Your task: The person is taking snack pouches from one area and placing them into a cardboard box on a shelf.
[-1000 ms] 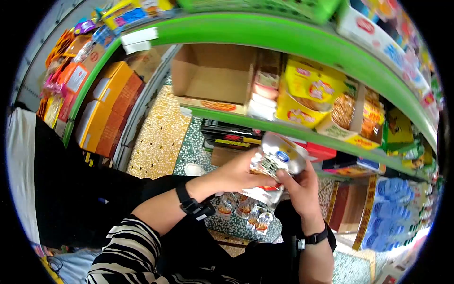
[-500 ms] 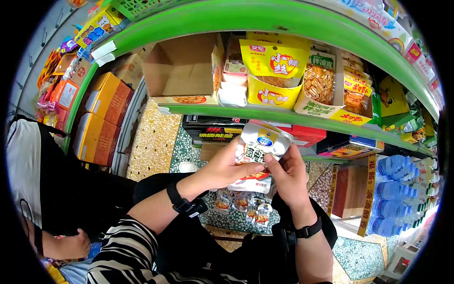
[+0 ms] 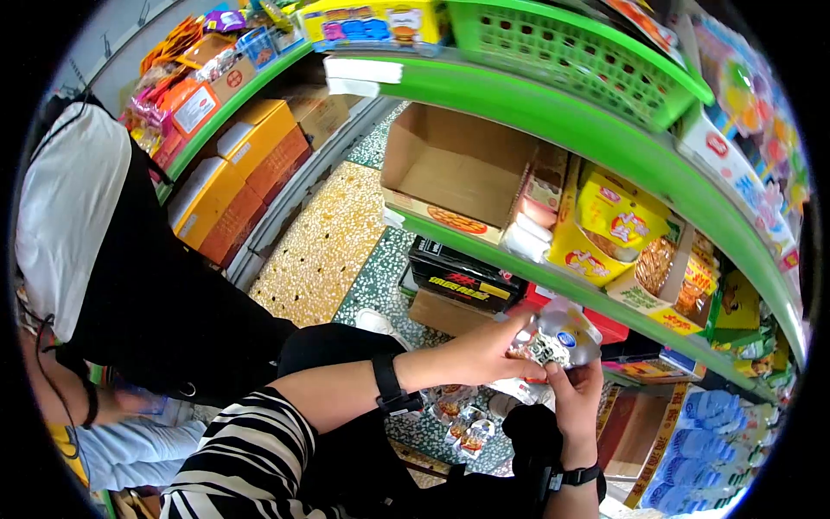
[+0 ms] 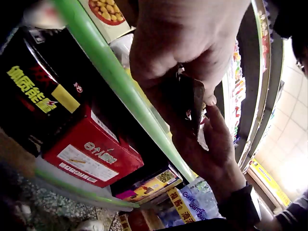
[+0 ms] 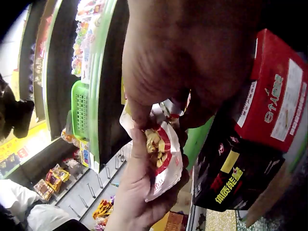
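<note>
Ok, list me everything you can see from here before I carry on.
packet: one, silver-white with red, between both grips
shelves: several, green-edged, ahead
carton: one, brown, open, on the middle shelf
basket: one, green, top shelf
yellow bags: several, yellow, right of the carton
black box: one, black with yellow print, under the carton's shelf
red box: one, red, beside the black box
orange boxes: several, orange, stacked at the left
bottles: one pack, blue, lower right
small packets: several, white and red, below the grips
other person: one, white and black clothes, far left
sleeve: one, black-and-white striped, left arm
left grip: one, holds the packet
right grip: one, holds the packet from below
</note>
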Demonstrator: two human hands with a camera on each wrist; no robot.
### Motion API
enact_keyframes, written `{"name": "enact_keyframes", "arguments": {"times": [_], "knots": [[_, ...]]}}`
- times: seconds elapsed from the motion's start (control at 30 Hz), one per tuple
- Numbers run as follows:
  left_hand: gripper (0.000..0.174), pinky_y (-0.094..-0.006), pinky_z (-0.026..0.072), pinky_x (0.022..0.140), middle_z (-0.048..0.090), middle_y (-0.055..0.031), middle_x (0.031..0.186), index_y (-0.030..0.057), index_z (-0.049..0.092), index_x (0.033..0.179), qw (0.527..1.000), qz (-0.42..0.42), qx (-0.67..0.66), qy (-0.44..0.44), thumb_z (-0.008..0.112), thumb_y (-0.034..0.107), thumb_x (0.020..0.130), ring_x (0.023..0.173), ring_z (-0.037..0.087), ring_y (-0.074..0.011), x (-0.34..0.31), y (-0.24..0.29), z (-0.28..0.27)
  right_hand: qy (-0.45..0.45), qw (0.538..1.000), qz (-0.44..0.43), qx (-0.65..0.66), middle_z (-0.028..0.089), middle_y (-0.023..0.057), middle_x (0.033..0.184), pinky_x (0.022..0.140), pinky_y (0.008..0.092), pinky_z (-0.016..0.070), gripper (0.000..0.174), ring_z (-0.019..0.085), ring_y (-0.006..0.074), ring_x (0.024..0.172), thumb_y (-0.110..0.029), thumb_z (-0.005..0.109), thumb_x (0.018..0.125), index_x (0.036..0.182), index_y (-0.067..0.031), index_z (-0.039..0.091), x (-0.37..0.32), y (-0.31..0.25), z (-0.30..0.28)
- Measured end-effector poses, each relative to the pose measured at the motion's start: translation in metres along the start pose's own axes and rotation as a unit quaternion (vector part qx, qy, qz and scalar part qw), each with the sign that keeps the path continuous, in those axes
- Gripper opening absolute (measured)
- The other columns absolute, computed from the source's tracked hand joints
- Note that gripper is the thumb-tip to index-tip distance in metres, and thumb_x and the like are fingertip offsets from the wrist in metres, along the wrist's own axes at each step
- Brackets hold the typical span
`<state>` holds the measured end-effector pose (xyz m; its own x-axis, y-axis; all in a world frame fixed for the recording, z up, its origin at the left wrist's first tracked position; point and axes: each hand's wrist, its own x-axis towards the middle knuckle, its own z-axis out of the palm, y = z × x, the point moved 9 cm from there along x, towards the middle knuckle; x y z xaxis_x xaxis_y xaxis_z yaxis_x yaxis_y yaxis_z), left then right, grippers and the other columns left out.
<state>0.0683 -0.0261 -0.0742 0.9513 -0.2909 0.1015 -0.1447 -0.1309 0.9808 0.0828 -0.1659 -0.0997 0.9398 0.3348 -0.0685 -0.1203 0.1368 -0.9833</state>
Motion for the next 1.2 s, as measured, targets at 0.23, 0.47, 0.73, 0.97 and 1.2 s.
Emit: {"name": "enact_keyframes", "arguments": {"times": [0.23, 0.47, 0.73, 0.97, 1.2], "knots": [[0.053, -0.0403, 0.0505, 0.064, 0.067, -0.0192, 0.088, 0.0018, 0.043, 0.117, 0.995, 0.025, 0.086, 0.042, 0.072, 0.03, 0.082, 0.077, 0.066, -0.0371, -0.013, 0.013, -0.059, -0.044, 0.993, -0.053, -0.093, 0.059, 0.0124, 0.117, 0.09, 0.0328, 0.0492, 0.06, 0.058, 0.0184, 0.107, 0.003, 0.071, 0.078, 0.13, 0.0009, 0.041, 0.026, -0.037, 0.053], [0.041, -0.0301, 0.0486, 0.068, 0.063, -0.0135, 0.09, -0.0019, 0.053, 0.107, 0.944, 0.039, 0.138, 0.297, 0.071, 0.028, 0.085, 0.08, 0.062, -0.0191, -0.037, 0.028, -0.171, -0.079, 0.975, -0.158, -0.135, 0.06, 0.0093, 0.109, 0.081, 0.0277, 0.0515, 0.053, 0.059, 0.0154, 0.097, 0.005, 0.066, 0.08, 0.127, 0.0011, 0.043, 0.093, -0.099, 0.152], [0.028, -0.0329, 0.0508, 0.068, 0.056, -0.0179, 0.116, -0.0029, 0.05, 0.11, 0.888, 0.053, 0.045, 0.455, 0.057, 0.018, 0.092, 0.084, 0.065, -0.0228, -0.055, 0.002, -0.232, -0.003, 0.951, -0.05, -0.306, 0.062, 0.0065, 0.085, 0.048, 0.0226, 0.046, 0.033, 0.057, 0.0095, 0.061, -0.015, 0.069, 0.085, 0.105, 0.0042, 0.052, 0.193, -0.085, 0.18], [0.034, -0.0385, 0.0515, 0.081, 0.049, -0.0208, 0.126, -0.0028, 0.051, 0.117, 0.893, -0.01, 0.258, 0.369, 0.058, 0.009, 0.086, 0.102, 0.06, -0.0344, -0.048, -0.006, -0.221, -0.002, 0.951, -0.217, -0.22, 0.064, 0.0104, 0.093, 0.056, 0.0242, 0.0522, 0.029, 0.063, 0.0138, 0.073, -0.009, 0.066, 0.085, 0.109, 0.0034, 0.055, 0.265, -0.069, 0.192], [0.035, -0.0424, 0.0481, 0.089, 0.05, -0.0189, 0.124, -0.0007, 0.051, 0.117, 0.886, -0.035, 0.317, 0.336, 0.058, 0.013, 0.085, 0.107, 0.055, -0.0388, -0.046, -0.005, -0.219, 0.044, 0.83, -0.314, -0.459, 0.062, 0.0168, 0.108, 0.082, 0.0361, 0.0503, 0.059, 0.062, 0.0289, 0.092, -0.017, 0.073, 0.079, 0.124, 0.0065, 0.042, 0.291, -0.036, 0.206]]}}
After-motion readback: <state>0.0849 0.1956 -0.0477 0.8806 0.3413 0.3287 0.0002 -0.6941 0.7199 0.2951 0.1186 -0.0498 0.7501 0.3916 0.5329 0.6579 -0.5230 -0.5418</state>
